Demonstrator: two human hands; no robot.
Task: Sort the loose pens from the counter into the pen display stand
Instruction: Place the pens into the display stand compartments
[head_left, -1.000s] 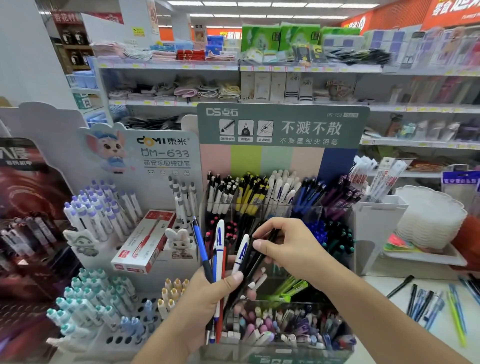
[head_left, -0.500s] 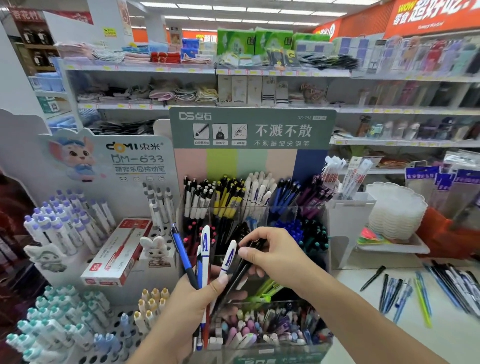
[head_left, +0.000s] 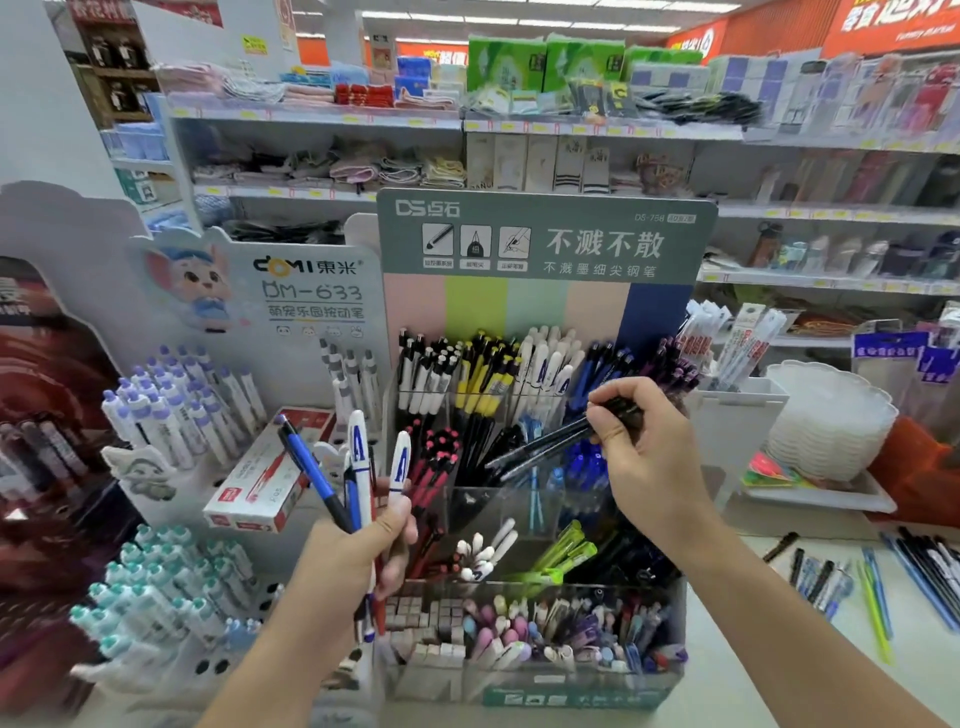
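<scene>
The clear tiered pen display stand (head_left: 530, 670) with a green header card stands in front of me, its compartments full of pens. My left hand (head_left: 358, 551) grips a bunch of pens (head_left: 358, 467): a blue one, white ones with blue lettering and a red one, held upright at the stand's left edge. My right hand (head_left: 641, 441) pinches two black pens (head_left: 540, 447) by their upper ends; they slant down and left over the stand's middle row. Loose pens (head_left: 883, 582) lie on the white counter (head_left: 769, 639) at the right.
A white DOMI pen display (head_left: 208, 415) with purple- and teal-capped pens and a red-white box (head_left: 265, 475) stands to the left. A white holder (head_left: 737, 410) and a stack of white trays (head_left: 826, 421) sit right of the stand. Store shelves fill the background.
My right hand has pulled the black pens out of the bunch in my left hand and carried them up and right over the stand. My left hand stays put.
</scene>
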